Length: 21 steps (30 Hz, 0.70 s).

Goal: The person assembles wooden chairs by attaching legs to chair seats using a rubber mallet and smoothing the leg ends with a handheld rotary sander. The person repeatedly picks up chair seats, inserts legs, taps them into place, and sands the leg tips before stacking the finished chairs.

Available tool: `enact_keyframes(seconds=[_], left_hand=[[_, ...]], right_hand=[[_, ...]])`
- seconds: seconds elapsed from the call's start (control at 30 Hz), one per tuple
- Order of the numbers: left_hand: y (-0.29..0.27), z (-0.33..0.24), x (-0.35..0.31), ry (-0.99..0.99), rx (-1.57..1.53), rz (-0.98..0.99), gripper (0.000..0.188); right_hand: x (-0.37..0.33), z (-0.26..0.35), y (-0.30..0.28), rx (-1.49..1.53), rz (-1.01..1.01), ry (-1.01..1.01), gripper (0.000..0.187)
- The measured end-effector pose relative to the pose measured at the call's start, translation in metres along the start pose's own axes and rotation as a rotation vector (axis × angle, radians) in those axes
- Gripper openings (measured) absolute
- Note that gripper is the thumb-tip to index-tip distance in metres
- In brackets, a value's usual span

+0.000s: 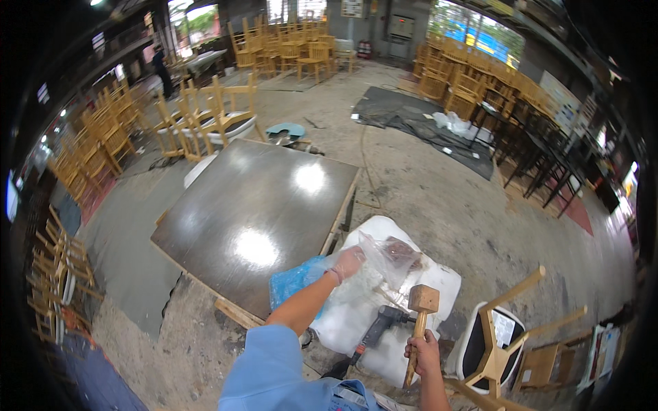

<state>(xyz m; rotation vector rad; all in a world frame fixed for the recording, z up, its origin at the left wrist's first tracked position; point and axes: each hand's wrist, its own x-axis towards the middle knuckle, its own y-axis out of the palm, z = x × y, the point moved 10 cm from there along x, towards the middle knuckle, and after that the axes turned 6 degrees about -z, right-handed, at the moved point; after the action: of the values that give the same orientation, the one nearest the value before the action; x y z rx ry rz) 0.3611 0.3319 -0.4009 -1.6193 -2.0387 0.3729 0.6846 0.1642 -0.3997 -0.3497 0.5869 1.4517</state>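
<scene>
Mallet (420, 323): wood, matt. Bag (387, 260): clear plastic film, glossy, creased. Blue wrap (288, 281): thin plastic, shiny, wrinkled. Power tool (373, 333): matt casing, apparently plastic. Tabletop (257, 212): smooth, high gloss. Chair frame (495, 357): smooth wood. Floor (439, 198): bare concrete, matt, rough. Shirt (264, 363): matt cloth.

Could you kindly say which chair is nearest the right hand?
The upturned wooden chair with white-rimmed black underside, lower right; the other chairs are farther away.
</scene>
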Motion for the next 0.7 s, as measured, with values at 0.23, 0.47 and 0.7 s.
enact_keyframes(seconds=[0.23,0.47,0.7], left_hand=[[-0.001,0.067,-0.026,-0.603,-0.25,-0.007,0.024],[-0.01,0.012,-0.026,-0.065,0.788,-0.079,0.017],[-0.067,0.025,-0.082,-0.524,0.197,-0.549,0.026]], right_hand=[[-0.061,-0.011,-0.051,-0.113,0.018,-0.051,0.027],[-0.093,-0.014,-0.088,-0.221,0.063,-0.195,0.032],[-0.114,-0.003,-0.1,-0.237,0.21,-0.255,0.033]])
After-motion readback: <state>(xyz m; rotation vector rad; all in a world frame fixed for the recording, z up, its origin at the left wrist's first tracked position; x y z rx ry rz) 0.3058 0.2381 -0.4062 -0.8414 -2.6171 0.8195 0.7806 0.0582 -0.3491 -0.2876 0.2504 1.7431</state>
